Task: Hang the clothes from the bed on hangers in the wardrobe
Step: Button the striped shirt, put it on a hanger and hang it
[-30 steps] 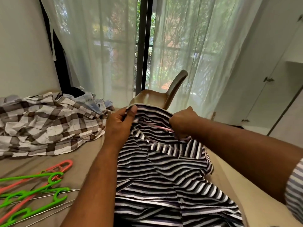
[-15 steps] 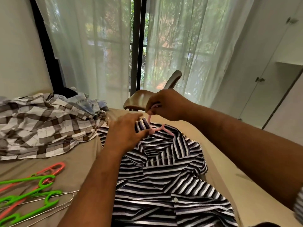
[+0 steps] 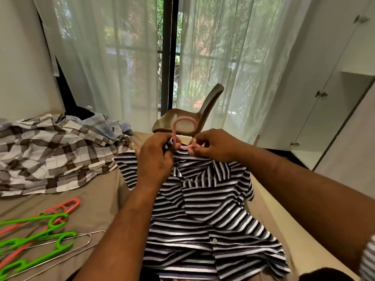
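Hook now lifted clear, the pink plastic hanger (image 3: 184,119) is being pinched by the right hand (image 3: 211,147), the left hand (image 3: 156,161) gripping the limp black-and-white striped shirt (image 3: 203,209) by its collar.

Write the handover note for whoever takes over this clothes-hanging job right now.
Left hand: grips the collar of the striped shirt.
Right hand: pinches the pink hanger just beside the collar.
The shirt lies on the bed. The hanger's hook sticks out above the collar, and the rest is mostly under the cloth.
Done: hanger largely inside the shirt.
Left: settle the collar and hang the shirt in the wardrobe. Then do the checked clothes pile with the spare hangers.
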A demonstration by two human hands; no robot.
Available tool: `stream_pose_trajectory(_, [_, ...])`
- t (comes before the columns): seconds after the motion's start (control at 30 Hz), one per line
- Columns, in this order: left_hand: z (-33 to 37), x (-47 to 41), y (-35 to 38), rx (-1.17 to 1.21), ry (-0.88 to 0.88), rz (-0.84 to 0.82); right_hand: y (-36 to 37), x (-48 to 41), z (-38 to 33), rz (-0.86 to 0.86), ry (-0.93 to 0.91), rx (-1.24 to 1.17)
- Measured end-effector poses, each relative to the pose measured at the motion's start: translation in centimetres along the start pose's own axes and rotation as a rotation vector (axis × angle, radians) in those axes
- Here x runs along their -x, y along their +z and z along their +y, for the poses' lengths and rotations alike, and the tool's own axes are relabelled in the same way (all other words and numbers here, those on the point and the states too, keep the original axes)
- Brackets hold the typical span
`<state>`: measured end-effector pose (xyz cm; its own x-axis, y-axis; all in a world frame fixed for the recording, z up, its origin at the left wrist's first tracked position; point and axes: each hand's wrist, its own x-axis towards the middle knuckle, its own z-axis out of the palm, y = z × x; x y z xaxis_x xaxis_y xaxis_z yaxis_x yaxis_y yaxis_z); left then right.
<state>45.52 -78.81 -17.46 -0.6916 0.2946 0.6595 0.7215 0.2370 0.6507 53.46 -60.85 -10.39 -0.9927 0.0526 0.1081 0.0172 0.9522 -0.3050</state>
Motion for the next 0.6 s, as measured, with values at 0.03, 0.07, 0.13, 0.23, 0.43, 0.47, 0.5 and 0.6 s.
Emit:
stream_pose_trajectory(0.03, [0.2,0.0,0.1,0.010,0.015,0.035,0.2,0.2,0.3,0.018,-0.007,0.011])
stream_pose_trajectory(0.07, [0.5,-0.1,0.1,0.024,0.030,0.070,0.3,0.3,0.6,0.051,-0.016,0.020])
stream_pose_trajectory(0.13, [0.7,-0.2,0.1,0.064,0.065,0.120,0.4,0.5,1.3,0.148,-0.033,0.058])
stream_pose_trajectory(0.23, [0.8,-0.3,0.2,0.103,0.077,0.146,-0.3,1.2,1.6,0.237,-0.067,-0.010])
stream_pose_trajectory(0.43, [1.6,-0.2,0.5,0.143,0.133,0.143,-1.4,2.6,0.7,0.206,-0.206,-0.101])
stream_pose_trajectory(0.47, [2.1,-0.3,0.5,0.150,0.140,0.142,-1.8,2.6,0.8,0.242,-0.211,-0.098])
stream_pose_trajectory(0.5, [2.7,-0.7,0.3,0.148,0.143,0.151,-2.3,2.6,0.7,0.275,-0.221,-0.076])
stream_pose_trajectory(0.6, [4.4,-1.6,-0.1,0.025,0.130,0.232,-5.4,1.7,0.2,0.332,-0.180,0.011])
